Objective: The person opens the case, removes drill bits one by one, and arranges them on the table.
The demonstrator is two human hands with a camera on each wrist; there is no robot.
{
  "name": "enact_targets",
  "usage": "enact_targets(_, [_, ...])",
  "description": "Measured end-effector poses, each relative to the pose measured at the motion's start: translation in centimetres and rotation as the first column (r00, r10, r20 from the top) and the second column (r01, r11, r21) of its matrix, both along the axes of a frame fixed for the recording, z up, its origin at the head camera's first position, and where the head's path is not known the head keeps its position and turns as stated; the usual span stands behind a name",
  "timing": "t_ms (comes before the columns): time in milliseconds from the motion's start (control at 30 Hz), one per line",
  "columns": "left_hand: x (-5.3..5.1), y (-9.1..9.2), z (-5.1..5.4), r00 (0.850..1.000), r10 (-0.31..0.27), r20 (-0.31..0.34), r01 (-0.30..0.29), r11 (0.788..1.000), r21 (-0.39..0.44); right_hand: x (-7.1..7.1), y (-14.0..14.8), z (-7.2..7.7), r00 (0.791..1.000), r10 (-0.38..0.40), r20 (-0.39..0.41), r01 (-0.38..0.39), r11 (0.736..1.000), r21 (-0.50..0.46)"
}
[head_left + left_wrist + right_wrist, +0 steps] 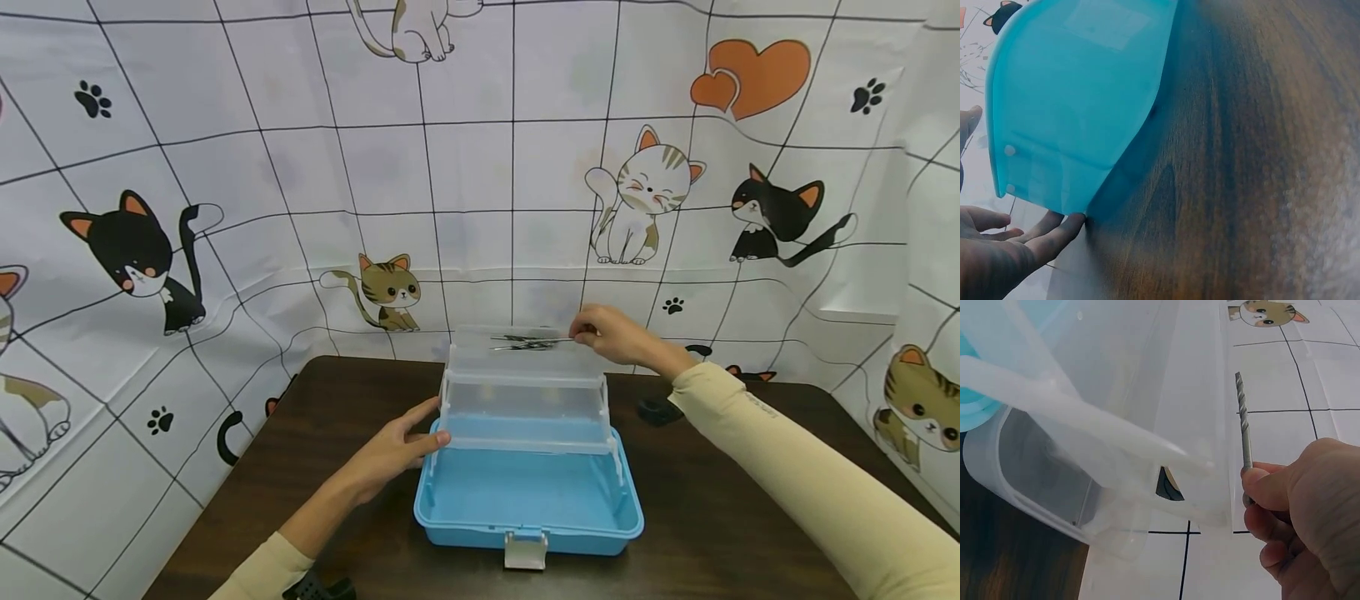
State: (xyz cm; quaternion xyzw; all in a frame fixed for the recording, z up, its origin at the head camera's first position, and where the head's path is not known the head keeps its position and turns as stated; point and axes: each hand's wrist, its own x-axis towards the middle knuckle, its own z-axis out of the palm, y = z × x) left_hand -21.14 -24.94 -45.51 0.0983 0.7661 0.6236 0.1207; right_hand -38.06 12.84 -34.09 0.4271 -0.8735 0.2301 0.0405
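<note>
A light blue box [525, 533] stands with its clear trays [525, 400] raised toward the back. Several thin metal pieces [521, 343], too small to tell apart, show at the uppermost clear tray. My right hand [618, 335] is just beyond that tray's right end. Between thumb and fingers it pinches a drill bit [1242, 419], its spiral tip pointing away from the hand. On the left, my left hand [401, 446] rests against the box and the tray side, thumb over the edge. Its extended fingertips [1072, 222] touch the blue box's outer corner in the left wrist view.
The box sits on a dark wood table [720, 500]. Behind the table hangs a white cloth [465, 183] with a grid and cat prints. A black object [658, 412] lies under the right forearm. A white latch [525, 552] hangs at the box front.
</note>
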Motion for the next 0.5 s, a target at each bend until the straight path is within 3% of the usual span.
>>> enact_targets(500, [-0.2, -0.2, -0.2, 0.999, -0.03, 0.011, 0.03, 1.0, 0.005, 0.9, 4.4, -0.4, 0.99, -0.134, -0.052, 0.131, 0.99, -0.061])
